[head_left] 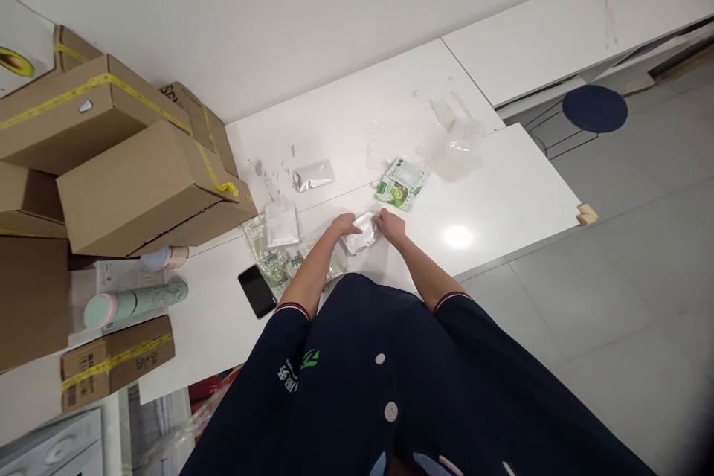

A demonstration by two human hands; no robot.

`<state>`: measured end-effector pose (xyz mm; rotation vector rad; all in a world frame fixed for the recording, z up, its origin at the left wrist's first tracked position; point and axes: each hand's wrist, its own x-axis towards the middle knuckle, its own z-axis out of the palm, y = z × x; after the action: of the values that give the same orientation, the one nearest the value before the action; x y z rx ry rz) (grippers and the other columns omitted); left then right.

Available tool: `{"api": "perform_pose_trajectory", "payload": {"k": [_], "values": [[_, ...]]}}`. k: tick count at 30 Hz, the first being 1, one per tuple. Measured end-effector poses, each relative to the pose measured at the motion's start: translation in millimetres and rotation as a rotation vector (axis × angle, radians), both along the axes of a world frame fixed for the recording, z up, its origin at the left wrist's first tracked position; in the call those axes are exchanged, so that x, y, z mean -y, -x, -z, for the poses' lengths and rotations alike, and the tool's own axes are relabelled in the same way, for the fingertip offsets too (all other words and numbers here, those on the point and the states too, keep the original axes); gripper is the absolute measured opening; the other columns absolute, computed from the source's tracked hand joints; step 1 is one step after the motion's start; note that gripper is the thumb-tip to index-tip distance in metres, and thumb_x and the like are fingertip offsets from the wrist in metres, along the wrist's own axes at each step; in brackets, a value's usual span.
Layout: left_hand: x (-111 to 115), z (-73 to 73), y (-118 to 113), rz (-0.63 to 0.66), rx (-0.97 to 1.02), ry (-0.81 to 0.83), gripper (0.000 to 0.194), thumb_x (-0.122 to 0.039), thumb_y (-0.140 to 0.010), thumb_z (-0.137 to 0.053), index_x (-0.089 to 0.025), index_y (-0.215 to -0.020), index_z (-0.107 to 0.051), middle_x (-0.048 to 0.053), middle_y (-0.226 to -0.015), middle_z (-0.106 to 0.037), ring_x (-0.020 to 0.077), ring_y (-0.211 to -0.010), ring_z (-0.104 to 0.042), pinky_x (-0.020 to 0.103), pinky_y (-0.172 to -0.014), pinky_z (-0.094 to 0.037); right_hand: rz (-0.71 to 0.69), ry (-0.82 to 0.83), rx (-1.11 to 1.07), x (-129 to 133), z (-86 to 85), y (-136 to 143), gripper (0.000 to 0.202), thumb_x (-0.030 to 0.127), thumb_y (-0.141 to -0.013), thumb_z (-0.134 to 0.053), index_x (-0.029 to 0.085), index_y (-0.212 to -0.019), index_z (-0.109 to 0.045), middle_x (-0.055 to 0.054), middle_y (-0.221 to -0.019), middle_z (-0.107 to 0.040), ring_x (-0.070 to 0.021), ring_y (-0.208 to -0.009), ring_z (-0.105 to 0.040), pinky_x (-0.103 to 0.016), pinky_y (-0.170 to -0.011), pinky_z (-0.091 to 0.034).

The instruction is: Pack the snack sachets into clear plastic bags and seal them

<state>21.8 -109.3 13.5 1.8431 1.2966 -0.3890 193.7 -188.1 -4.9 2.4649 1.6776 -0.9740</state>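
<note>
Between my two hands is a silver foil pouch [361, 236], low over the white table close to my body. My left hand [343, 225] grips its left edge, thumb on top. On the opposite edge, my right hand [390, 226] pinches the foil with curled fingers. Just beyond lie green-and-white printed packets [402, 182]. Another silver foil pouch [313, 175] rests farther back to the left. A white packet [282, 224] lies left of my left hand, near green-printed clear sachets [274, 268] partly hidden by my left forearm.
Crumpled clear plastic bags [454, 152] lie at the back right of the table [491, 216]. A black phone [257, 291], a mint-green bottle [139, 303] and stacked cardboard boxes [150, 186] stand or lie to the left. A dark blue stool [594, 108] is beyond the table's right end.
</note>
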Motion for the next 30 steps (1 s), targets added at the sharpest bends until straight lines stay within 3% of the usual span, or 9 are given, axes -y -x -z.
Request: {"api": "perform_pose_trajectory", "payload": {"k": [3, 6, 10, 12, 16, 19, 21, 25, 30], "values": [[15.3, 2.5, 5.8, -0.136, 0.158, 0.169, 0.031, -0.035, -0.054, -0.083, -0.017, -0.063, -0.060, 0.003, -0.065, -0.060, 0.0228, -0.071, -0.060, 0.028, -0.065, -0.041, -0.029, -0.053, -0.045, 6.7, 3.9, -3.8, 0.031, 0.049, -0.094, -0.040, 0.022, -0.101, -0.054, -0.010, -0.101, -0.068, -0.0256, -0.094, -0.062, -0.035, -0.079, -0.041], [35.0, 2.3, 14.6, -0.365, 0.333, 0.291, 0.030, -0.033, -0.054, -0.083, -0.017, -0.056, -0.058, -0.002, -0.051, -0.051, 0.0164, -0.058, -0.053, 0.025, -0.056, -0.037, 0.095, -0.135, -0.170, 11.8, 6.3, -11.3, 0.032, 0.052, -0.089, -0.050, 0.021, -0.098, -0.055, -0.009, -0.097, -0.067, -0.0247, -0.092, -0.060, -0.036, -0.082, -0.043], [65.7, -2.9, 28.7, -0.587, 0.587, 0.370, 0.032, -0.039, -0.057, -0.082, -0.014, -0.066, -0.064, -0.001, -0.057, -0.055, 0.0130, -0.057, -0.052, 0.024, -0.056, -0.036, 0.504, -0.385, -0.480, 24.7, -1.8, -19.5, 0.053, 0.055, -0.075, -0.065, 0.019, -0.112, -0.054, -0.012, -0.115, -0.060, -0.0225, -0.098, -0.058, -0.035, -0.084, -0.048], [82.8, -5.7, 34.1, -0.650, 0.719, 0.402, 0.037, -0.044, -0.059, -0.081, -0.013, -0.075, -0.067, 0.000, -0.064, -0.060, 0.0131, -0.061, -0.054, 0.024, -0.059, -0.039, 0.628, -0.340, -0.782, 35.1, -10.2, -16.9, 0.058, 0.059, -0.072, -0.066, 0.019, -0.112, -0.054, -0.011, -0.114, -0.061, -0.0216, -0.096, -0.060, -0.034, -0.080, -0.051], [113.9, -11.0, 39.1, -0.750, 0.835, 0.442, 0.048, -0.048, -0.057, -0.082, -0.010, -0.082, -0.067, 0.002, -0.069, -0.064, 0.0135, -0.063, -0.056, 0.025, -0.063, -0.042, 0.694, -0.168, -1.318, 55.6, -26.5, 4.0, 0.050, 0.059, -0.063, -0.074, 0.019, -0.091, -0.061, -0.006, -0.085, -0.068, -0.0201, -0.078, -0.064, -0.032, -0.068, -0.053], [127.1, -22.3, 39.0, -0.745, 0.895, 0.521, 0.055, -0.044, -0.053, -0.086, -0.010, -0.092, -0.066, 0.003, -0.076, -0.066, 0.0151, -0.069, -0.059, 0.027, -0.067, -0.045, 0.783, -0.227, -1.335, 65.7, -34.8, 21.3, 0.048, 0.053, -0.052, -0.083, 0.018, -0.079, -0.063, -0.002, -0.070, -0.067, -0.0172, -0.066, -0.061, -0.030, -0.062, -0.050], [130.0, -35.0, 36.6, -0.763, 0.951, 0.488, 0.058, -0.043, -0.054, -0.086, -0.012, -0.098, -0.065, 0.004, -0.081, -0.067, 0.0152, -0.073, -0.060, 0.027, -0.070, -0.046, 0.752, -0.233, -1.321, 70.3, -40.7, 28.6, 0.046, 0.051, -0.050, -0.084, 0.018, -0.075, -0.064, 0.000, -0.067, -0.066, -0.0156, -0.063, -0.060, -0.028, -0.061, -0.049], [129.5, -61.7, 26.1, -0.893, 1.019, 0.270, 0.045, -0.050, -0.065, -0.077, -0.014, -0.089, -0.065, 0.002, -0.077, -0.065, 0.0122, -0.069, -0.058, 0.025, -0.067, -0.046, 0.625, -0.224, -1.342, 76.4, -57.6, 34.5, 0.046, 0.057, -0.058, -0.078, 0.017, -0.076, -0.066, 0.000, -0.067, -0.067, -0.0151, -0.062, -0.060, -0.027, -0.060, -0.048], [133.0, -71.7, 14.1, -0.966, 0.998, 0.163, 0.035, -0.047, -0.070, -0.073, -0.015, -0.075, -0.061, 0.001, -0.069, -0.062, 0.0125, -0.069, -0.058, 0.024, -0.067, -0.045, 0.710, -0.286, -1.260, 76.4, -76.4, 36.5, 0.046, 0.064, -0.071, -0.064, 0.018, -0.076, -0.061, -0.002, -0.065, -0.065, -0.0178, -0.066, -0.062, -0.028, -0.059, -0.049]]}}
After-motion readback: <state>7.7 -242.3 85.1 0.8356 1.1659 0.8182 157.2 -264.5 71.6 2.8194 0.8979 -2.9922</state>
